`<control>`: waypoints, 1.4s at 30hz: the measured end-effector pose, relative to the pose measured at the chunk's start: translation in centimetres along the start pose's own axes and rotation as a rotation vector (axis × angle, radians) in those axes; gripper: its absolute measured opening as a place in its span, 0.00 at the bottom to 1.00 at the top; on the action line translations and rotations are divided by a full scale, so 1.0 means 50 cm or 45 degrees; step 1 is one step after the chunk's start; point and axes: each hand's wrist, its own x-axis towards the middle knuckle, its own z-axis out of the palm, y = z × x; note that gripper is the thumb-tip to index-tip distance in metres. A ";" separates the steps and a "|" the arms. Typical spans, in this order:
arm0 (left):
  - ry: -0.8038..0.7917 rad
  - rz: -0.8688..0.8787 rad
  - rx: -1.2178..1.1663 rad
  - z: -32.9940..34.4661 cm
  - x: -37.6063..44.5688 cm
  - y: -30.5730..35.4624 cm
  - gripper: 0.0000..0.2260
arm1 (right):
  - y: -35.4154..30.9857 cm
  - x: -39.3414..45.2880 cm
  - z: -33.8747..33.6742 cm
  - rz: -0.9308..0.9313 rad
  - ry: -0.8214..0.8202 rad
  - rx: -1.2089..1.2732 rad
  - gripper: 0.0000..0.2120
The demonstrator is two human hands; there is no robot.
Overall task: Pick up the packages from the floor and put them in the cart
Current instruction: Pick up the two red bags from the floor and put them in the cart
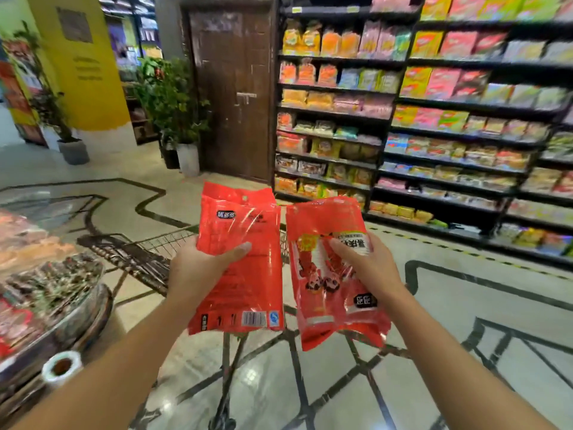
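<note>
The left hand [198, 268] is closed on a red snack package [240, 259], thumb across its printed back, barcode at the lower edge; the right hand [369, 268] is closed on a second red package [325, 290], thumb on its white label, picture side up and upside down to the camera; both packages are held upright side by side, just apart, above the wire cart [148, 256]; the cart stands on the patterned marble floor [465, 305], ahead of the person; stocked snack shelves [434, 119] fill the right side; potted plants [173, 113] stand by a brown door [232, 88].
</note>
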 end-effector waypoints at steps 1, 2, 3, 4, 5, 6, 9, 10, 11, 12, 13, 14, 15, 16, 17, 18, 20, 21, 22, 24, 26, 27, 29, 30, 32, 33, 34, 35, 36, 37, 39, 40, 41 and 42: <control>-0.001 -0.039 -0.035 0.022 0.037 0.003 0.37 | 0.003 0.045 0.001 0.008 0.010 -0.018 0.27; -0.009 -0.060 -0.056 0.042 0.075 0.004 0.39 | 0.007 0.088 0.001 0.012 0.019 -0.026 0.26; -0.018 -0.064 -0.071 0.061 0.116 0.005 0.40 | 0.009 0.130 0.002 0.014 0.031 -0.022 0.26; -0.021 -0.061 -0.063 0.079 0.153 0.008 0.41 | 0.012 0.170 0.004 0.014 0.037 -0.015 0.27; -0.025 -0.069 -0.035 0.095 0.189 0.013 0.40 | 0.016 0.209 0.007 0.022 0.033 -0.009 0.28; -0.035 -0.065 -0.011 0.111 0.225 0.018 0.37 | 0.021 0.248 0.012 0.030 0.029 0.001 0.29; -0.030 -0.059 0.011 0.151 0.318 0.025 0.23 | 0.034 0.364 0.033 0.050 0.020 0.049 0.32; -0.012 -0.063 0.013 0.164 0.351 0.021 0.20 | 0.041 0.406 0.042 0.052 0.019 0.056 0.31; 0.007 -0.072 0.005 0.178 0.380 0.019 0.19 | 0.047 0.447 0.054 0.057 0.020 0.061 0.31; 0.020 -0.083 0.013 0.192 0.410 0.012 0.18 | 0.058 0.490 0.066 0.062 0.013 0.066 0.31; 0.026 -0.093 0.024 0.204 0.440 0.006 0.17 | 0.068 0.532 0.080 0.069 -0.002 0.079 0.32; 0.041 -0.109 0.031 0.216 0.476 -0.006 0.19 | 0.081 0.576 0.095 0.070 -0.030 0.097 0.32; 0.067 -0.125 0.029 0.229 0.508 -0.013 0.24 | 0.091 0.618 0.111 0.067 -0.066 0.111 0.33; 0.100 -0.145 0.034 0.241 0.543 -0.026 0.28 | 0.102 0.663 0.129 0.066 -0.100 0.119 0.35; 0.132 -0.164 0.035 0.252 0.575 -0.037 0.30 | 0.111 0.705 0.146 0.069 -0.139 0.128 0.37; 0.156 -0.182 0.040 0.264 0.606 -0.046 0.29 | 0.122 0.751 0.164 0.073 -0.180 0.136 0.38; 0.231 -0.240 0.045 0.285 0.662 -0.062 0.25 | 0.140 0.838 0.203 0.088 -0.250 0.136 0.38; 0.275 -0.267 0.047 0.295 0.685 -0.067 0.23 | 0.148 0.879 0.224 0.095 -0.292 0.141 0.36; 0.314 -0.297 0.057 0.302 0.709 -0.076 0.21 | 0.157 0.920 0.246 0.104 -0.334 0.150 0.34; 0.407 -0.351 0.062 0.311 0.751 -0.094 0.23 | 0.175 0.991 0.297 0.162 -0.418 0.162 0.33; 0.497 -0.437 0.022 0.312 0.781 -0.125 0.29 | 0.192 1.049 0.354 0.200 -0.525 0.161 0.32; 0.531 -0.470 0.002 0.310 0.789 -0.142 0.29 | 0.200 1.073 0.384 0.205 -0.572 0.151 0.32; 0.612 -0.552 -0.049 0.297 0.795 -0.175 0.28 | 0.215 1.110 0.445 0.205 -0.650 0.121 0.30; 0.653 -0.595 -0.065 0.288 0.798 -0.193 0.28 | 0.225 1.126 0.476 0.209 -0.692 0.114 0.28; 0.715 -0.665 -0.059 0.267 0.804 -0.225 0.24 | 0.239 1.148 0.535 0.224 -0.762 0.095 0.24; 0.751 -0.680 -0.053 0.256 0.808 -0.242 0.22 | 0.247 1.156 0.567 0.225 -0.784 0.071 0.23; 0.786 -0.712 -0.033 0.246 0.813 -0.258 0.21 | 0.257 1.163 0.597 0.222 -0.819 0.049 0.23; 0.816 -0.734 -0.008 0.238 0.823 -0.278 0.21 | 0.265 1.168 0.627 0.229 -0.866 0.033 0.22; 0.829 -0.776 0.020 0.231 0.832 -0.295 0.21 | 0.277 1.173 0.657 0.247 -0.920 0.026 0.22; 0.830 -0.804 0.038 0.226 0.841 -0.316 0.20 | 0.286 1.177 0.686 0.269 -0.973 0.011 0.23; 0.848 -0.877 0.068 0.219 0.866 -0.356 0.21 | 0.305 1.182 0.744 0.293 -1.047 -0.018 0.27; 0.861 -0.940 0.056 0.216 0.881 -0.381 0.26 | 0.319 1.187 0.776 0.285 -1.065 -0.035 0.27; 0.869 -0.989 0.036 0.214 0.895 -0.408 0.30 | 0.333 1.190 0.808 0.278 -1.068 -0.057 0.27; 0.869 -1.045 0.012 0.213 0.909 -0.428 0.30 | 0.349 1.195 0.842 0.275 -1.061 -0.086 0.27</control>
